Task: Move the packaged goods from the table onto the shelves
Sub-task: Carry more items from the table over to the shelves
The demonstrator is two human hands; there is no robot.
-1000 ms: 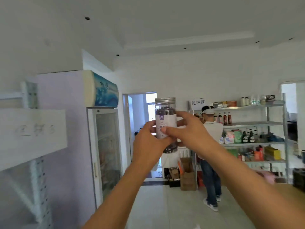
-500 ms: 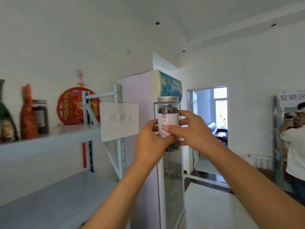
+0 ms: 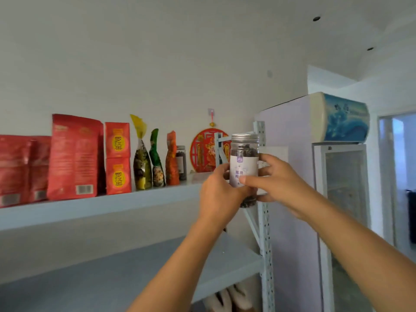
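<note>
I hold a clear jar (image 3: 244, 158) with a silver screw lid, a white and purple label and dark dried contents upright in front of me, at the right end of the top shelf (image 3: 101, 207). My left hand (image 3: 219, 192) wraps its lower left side. My right hand (image 3: 273, 176) grips it from the right, thumb across the label. On the top shelf stand red pouches (image 3: 75, 155), two stacked red boxes (image 3: 118, 158), three tall colourful bags (image 3: 155, 159) and a similar dark jar (image 3: 181, 162).
A grey lower shelf (image 3: 112, 271) lies below. The perforated shelf upright (image 3: 265, 233) stands just behind the jar. A glass-door fridge (image 3: 337, 199) fills the right. A red round wall ornament (image 3: 206, 152) hangs behind the shelf's end. A doorway (image 3: 398, 176) is at the far right.
My view has swung left from the room and fridge onto the shelving, bringing the goods on the top shelf into sight. Both hands still hold the jar the same way.
</note>
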